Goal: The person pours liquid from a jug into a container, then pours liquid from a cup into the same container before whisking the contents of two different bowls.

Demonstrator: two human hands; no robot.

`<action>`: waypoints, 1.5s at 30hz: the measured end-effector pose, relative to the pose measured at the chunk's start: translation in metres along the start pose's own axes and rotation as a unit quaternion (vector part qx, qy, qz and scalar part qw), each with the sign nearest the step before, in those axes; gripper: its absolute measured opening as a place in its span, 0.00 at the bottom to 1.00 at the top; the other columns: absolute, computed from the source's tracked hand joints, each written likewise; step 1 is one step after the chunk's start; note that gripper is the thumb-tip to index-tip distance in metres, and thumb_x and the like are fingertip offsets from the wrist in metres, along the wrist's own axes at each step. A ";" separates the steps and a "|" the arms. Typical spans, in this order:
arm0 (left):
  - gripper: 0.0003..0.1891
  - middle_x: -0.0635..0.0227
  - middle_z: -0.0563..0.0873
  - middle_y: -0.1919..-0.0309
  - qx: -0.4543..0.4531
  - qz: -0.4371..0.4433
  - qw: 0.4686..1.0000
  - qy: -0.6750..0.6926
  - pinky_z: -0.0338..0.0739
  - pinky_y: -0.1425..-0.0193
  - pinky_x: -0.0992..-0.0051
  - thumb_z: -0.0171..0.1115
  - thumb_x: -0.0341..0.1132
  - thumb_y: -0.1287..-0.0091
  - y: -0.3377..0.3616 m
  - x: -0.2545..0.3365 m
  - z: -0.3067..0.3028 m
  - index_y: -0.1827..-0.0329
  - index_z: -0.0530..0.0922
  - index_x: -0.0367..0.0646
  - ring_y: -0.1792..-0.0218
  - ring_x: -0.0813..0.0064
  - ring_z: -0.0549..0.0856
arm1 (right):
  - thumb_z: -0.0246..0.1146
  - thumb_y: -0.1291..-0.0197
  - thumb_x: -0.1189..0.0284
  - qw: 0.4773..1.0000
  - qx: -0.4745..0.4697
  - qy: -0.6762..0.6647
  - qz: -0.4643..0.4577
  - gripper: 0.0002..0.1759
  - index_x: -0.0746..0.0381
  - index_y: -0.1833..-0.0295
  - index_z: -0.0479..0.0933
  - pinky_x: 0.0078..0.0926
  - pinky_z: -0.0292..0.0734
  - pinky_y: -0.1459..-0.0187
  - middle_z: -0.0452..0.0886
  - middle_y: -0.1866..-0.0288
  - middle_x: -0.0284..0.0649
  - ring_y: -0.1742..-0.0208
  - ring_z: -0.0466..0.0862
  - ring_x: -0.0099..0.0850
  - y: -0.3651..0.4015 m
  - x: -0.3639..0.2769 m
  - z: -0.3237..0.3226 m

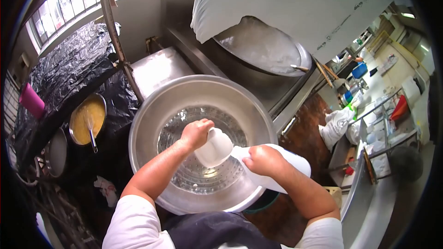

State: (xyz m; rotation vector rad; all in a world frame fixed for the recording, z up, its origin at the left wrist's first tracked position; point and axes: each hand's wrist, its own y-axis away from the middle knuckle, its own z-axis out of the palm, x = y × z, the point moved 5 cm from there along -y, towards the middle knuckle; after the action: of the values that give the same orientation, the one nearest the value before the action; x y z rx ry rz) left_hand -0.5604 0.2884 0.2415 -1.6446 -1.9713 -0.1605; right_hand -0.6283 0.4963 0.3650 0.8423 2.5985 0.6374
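My left hand [196, 134] is closed around a white plastic cup [215, 149], held over a wide metal basin [152, 106]. My right hand [264, 160] grips a white plastic jug [296, 165], tipped so that its neck comes right at the cup's rim. Beneath both, the basin's bottom shows a pattern of small dots in rings and looks wet and shiny. The cup's inside is pale, and its contents do not show clearly.
Beyond the basin a large wok [258, 48] steams behind a hanging white sheet [295, 4]. To the left, a pan of yellow liquid [83, 122] with a whisk [91, 127] and a pink cup [32, 100] stand by black plastic [69, 55]. White sacks [336, 127] lie right.
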 end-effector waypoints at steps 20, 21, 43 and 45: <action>0.12 0.66 0.87 0.56 0.040 0.001 0.999 0.015 0.84 0.53 0.64 0.60 0.23 0.42 -0.003 -0.004 0.003 0.56 0.81 0.47 0.55 0.60 0.87 | 0.60 0.36 0.61 0.995 -0.030 0.092 0.024 0.17 0.65 0.60 0.85 0.43 0.82 0.54 0.87 0.64 0.50 0.59 0.88 0.47 -0.030 -0.009 0.001; 0.12 0.66 0.87 0.56 0.040 0.001 0.999 0.015 0.84 0.53 0.64 0.60 0.23 0.42 -0.003 -0.004 0.003 0.56 0.81 0.47 0.55 0.60 0.87 | 0.62 0.37 0.60 0.996 -0.022 0.086 0.025 0.18 0.65 0.61 0.85 0.44 0.82 0.55 0.87 0.66 0.52 0.60 0.88 0.49 -0.031 -0.008 0.000; 0.12 0.67 0.87 0.57 0.058 0.011 0.998 0.020 0.83 0.53 0.64 0.61 0.23 0.42 -0.003 -0.003 0.006 0.56 0.82 0.47 0.54 0.60 0.87 | 0.61 0.38 0.61 0.990 -0.041 0.129 0.027 0.17 0.64 0.63 0.86 0.43 0.83 0.57 0.87 0.67 0.51 0.61 0.88 0.48 -0.035 -0.012 -0.010; 0.12 0.67 0.87 0.57 0.057 0.012 0.998 0.020 0.83 0.53 0.64 0.61 0.23 0.43 -0.003 -0.003 0.006 0.56 0.82 0.47 0.55 0.60 0.87 | 0.61 0.38 0.62 0.990 -0.037 0.134 0.025 0.17 0.64 0.63 0.86 0.43 0.83 0.57 0.87 0.66 0.50 0.61 0.88 0.48 -0.035 -0.012 -0.010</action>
State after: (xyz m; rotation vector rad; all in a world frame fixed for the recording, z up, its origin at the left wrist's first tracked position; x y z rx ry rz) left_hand -0.5653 0.2878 0.2362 -1.5785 -1.8940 -0.0705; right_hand -0.6393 0.4604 0.3580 0.8517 2.7760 0.9120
